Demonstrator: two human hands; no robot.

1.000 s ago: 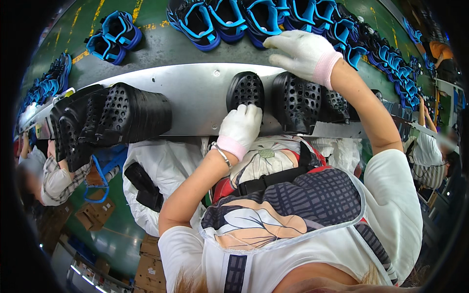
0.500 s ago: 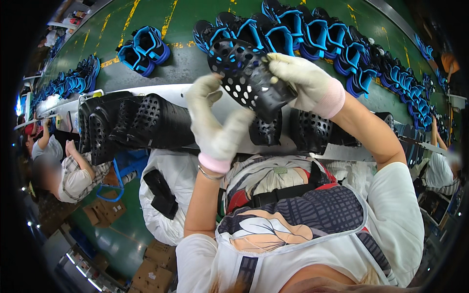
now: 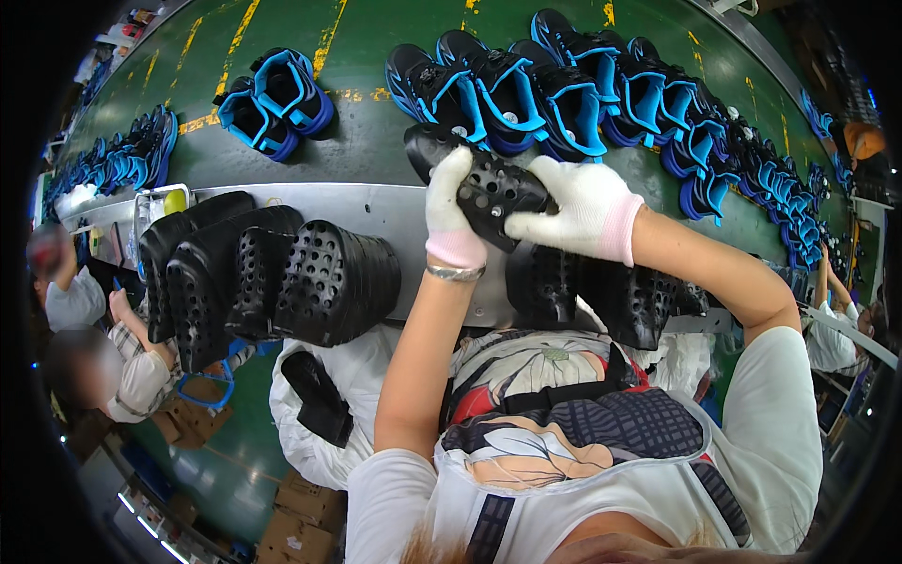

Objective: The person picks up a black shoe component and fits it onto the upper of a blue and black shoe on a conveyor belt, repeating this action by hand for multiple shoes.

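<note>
Over the metal edge of the green conveyor I hold a black perforated plastic shoe insert [image 3: 487, 199] between both gloved hands. My left hand [image 3: 451, 202], in a white knit glove with a pink cuff, wraps the insert's left side. From the right, my right hand [image 3: 584, 209] grips its other end, thumb below and fingers on top. Both hands are closed on it. Just beyond stand black and blue sports shoes [image 3: 512, 99] with bright blue collars. More black perforated inserts [image 3: 329, 282] lie to the left of my left arm, and others [image 3: 644, 296] sit below my right hand.
A pair of shoes [image 3: 277, 103] stands apart on the green belt [image 3: 366, 56]. Rows of shoes run off to the right. A white bag [image 3: 301, 451] with a black piece on it hangs near my lap. Co-workers sit at left and right; cardboard boxes [image 3: 305, 503] stand below.
My left hand has gone from loose beside the insert to gripping it. The insert has come lower and turned in my hands. The view has shifted slightly.
</note>
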